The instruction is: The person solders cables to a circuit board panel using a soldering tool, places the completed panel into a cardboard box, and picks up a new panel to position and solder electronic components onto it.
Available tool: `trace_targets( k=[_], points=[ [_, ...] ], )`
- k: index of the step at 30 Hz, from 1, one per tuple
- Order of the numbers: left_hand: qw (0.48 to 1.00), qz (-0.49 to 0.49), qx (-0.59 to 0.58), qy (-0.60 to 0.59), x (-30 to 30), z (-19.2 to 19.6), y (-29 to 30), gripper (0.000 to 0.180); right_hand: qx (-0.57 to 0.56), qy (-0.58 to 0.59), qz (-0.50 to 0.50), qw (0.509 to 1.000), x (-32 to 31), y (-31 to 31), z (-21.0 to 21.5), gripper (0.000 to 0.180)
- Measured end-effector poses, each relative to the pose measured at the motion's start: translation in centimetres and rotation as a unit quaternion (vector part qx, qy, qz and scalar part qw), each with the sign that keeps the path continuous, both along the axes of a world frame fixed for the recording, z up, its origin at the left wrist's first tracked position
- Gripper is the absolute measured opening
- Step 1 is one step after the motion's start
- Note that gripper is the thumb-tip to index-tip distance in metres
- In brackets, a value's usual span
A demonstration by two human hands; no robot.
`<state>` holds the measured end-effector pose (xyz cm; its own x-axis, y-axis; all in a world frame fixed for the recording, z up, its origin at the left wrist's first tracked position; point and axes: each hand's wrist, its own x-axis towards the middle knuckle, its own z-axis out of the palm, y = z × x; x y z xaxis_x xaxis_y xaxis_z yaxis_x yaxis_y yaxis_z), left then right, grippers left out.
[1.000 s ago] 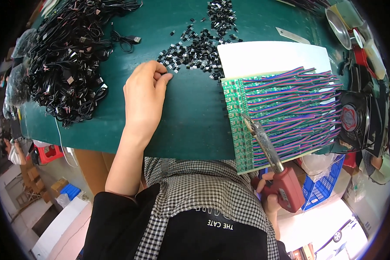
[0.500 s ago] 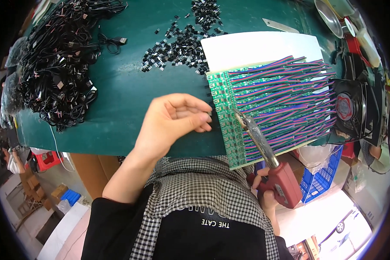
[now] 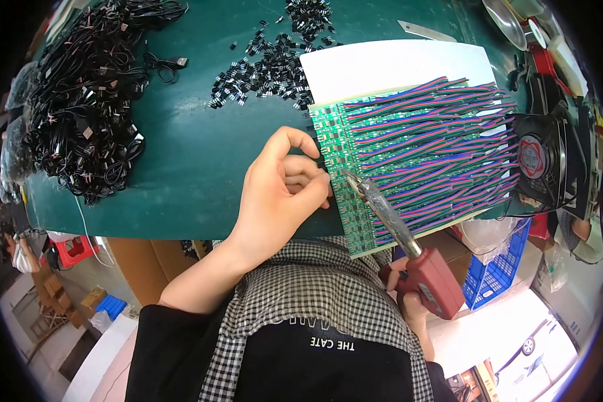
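Note:
My left hand [image 3: 281,184] is at the left edge of a green circuit board panel [image 3: 345,174], fingers curled. Its fingertips meet the board's edge, where a dark bit shows; what they pinch I cannot make out. In my right hand [image 3: 409,295] is a soldering gun [image 3: 398,228] with a dark red body, held by the grip below the panel. Its metal tip rests over the small boards near my left fingertips, touching or just above them. Rows of red, blue, green and black wires [image 3: 429,147] run rightward from the panel.
Small black pin connectors [image 3: 275,70] lie heaped behind my left hand. A big bundle of black cables [image 3: 80,114] covers the table's left. White foam sheet [image 3: 402,60] lies under the panel. A black fan [image 3: 539,161] stands at its right, a blade [image 3: 425,31] behind.
My left hand has moved right and its fingers have curled in against the panel's edge. The soldering gun's tip has shifted slightly left. The whole view has shifted a little.

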<state>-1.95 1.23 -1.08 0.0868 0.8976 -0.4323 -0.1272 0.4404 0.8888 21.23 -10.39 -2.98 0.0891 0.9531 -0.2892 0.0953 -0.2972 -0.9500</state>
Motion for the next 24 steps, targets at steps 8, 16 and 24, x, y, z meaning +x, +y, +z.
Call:
trace_targets(
  k=[8,16,24],
  points=[
    [1.000,-0.015,-0.010,-0.009,-0.4,-0.2,0.5,0.025,-0.033,0.058,0.041,0.997,0.1,0.8,0.7,0.036],
    [1.000,-0.016,-0.015,-0.023,-0.4,-0.3,0.6,0.025,-0.012,0.058,0.025,0.998,-0.1,0.4,0.1,0.054],
    [1.000,-0.003,-0.005,-0.020,-0.2,-0.5,0.4,0.023,0.034,-0.051,0.108,0.992,1.2,-0.3,-1.3,0.051]
  ],
)
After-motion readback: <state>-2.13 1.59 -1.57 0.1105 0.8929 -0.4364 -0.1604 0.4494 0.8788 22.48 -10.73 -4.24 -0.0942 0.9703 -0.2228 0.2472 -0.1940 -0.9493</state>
